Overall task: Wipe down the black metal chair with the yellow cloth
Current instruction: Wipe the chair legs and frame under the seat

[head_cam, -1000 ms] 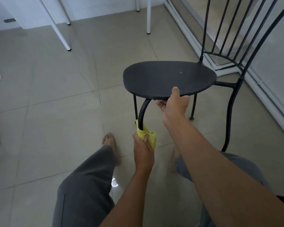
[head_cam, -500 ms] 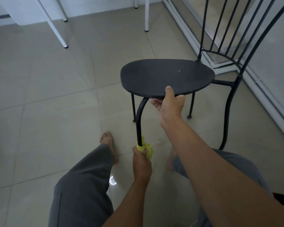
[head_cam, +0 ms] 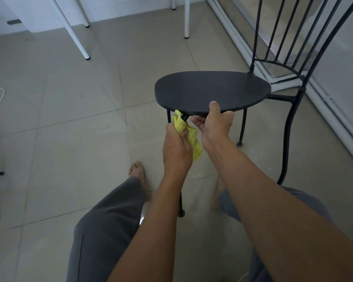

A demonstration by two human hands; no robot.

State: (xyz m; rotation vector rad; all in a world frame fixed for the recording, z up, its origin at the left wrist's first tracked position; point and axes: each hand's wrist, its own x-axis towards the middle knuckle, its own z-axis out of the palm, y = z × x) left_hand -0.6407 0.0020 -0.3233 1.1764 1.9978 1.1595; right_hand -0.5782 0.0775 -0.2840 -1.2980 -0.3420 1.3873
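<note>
Left hand (head_cam: 176, 148) grips cloth (head_cam: 184, 129) around the leg top | leg (head_cam: 180, 202) runs down below it | right hand (head_cam: 214, 121) clasps seat (head_cam: 210, 90) edge alongside

Your right hand (head_cam: 214, 124) grips the front rim of the black metal chair (head_cam: 212, 90), thumb on top of the round seat and fingers curled beneath it. Just left of that grip, under the seat's front edge, your left hand (head_cam: 177, 149) is closed around the yellow cloth (head_cam: 186, 132), which is wrapped on the upper part of the chair's front leg; a loose tail of cloth hangs down between your two wrists. Below the seat, that leg's foot rests on the tiled floor (head_cam: 69, 139) between your grey-trousered knees. Beyond the seat's far left side stand white table legs (head_cam: 73, 35).
</note>
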